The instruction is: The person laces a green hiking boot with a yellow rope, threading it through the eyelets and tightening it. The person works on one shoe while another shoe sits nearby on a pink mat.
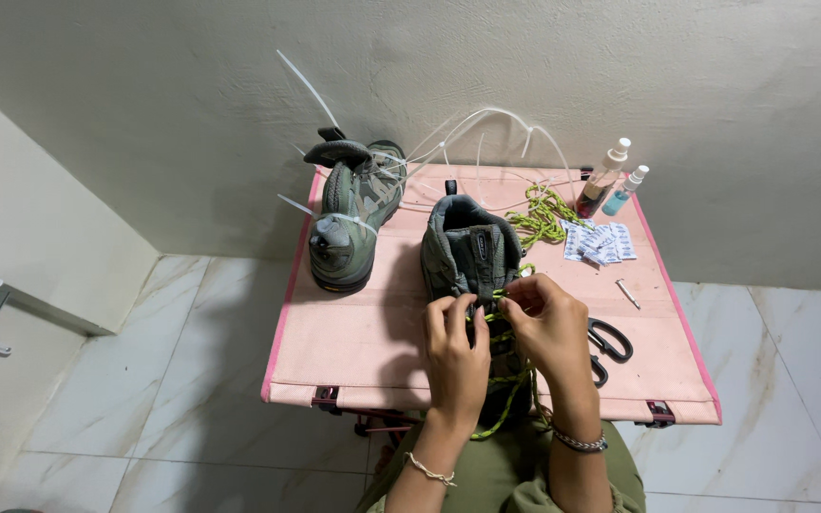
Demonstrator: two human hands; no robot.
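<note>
Both hands, left hand (455, 344) and right hand (545, 323), pinch one yellow-green patterned lace (504, 334) on the nearer grey-green hiking boot (467, 252), fingers curled shut, atop one pink fabric folding table (353, 332) (two boots total). Second grey-green boot (349, 223), two small spray bottles (612, 180), one black scissors (610, 342).

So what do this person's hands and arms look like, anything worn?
Both hands are bare, no gloves or sleeves. The left hand has a thin pale beaded bracelet at the wrist. The right hand has a silver chain bracelet. No rings are clear.
</note>
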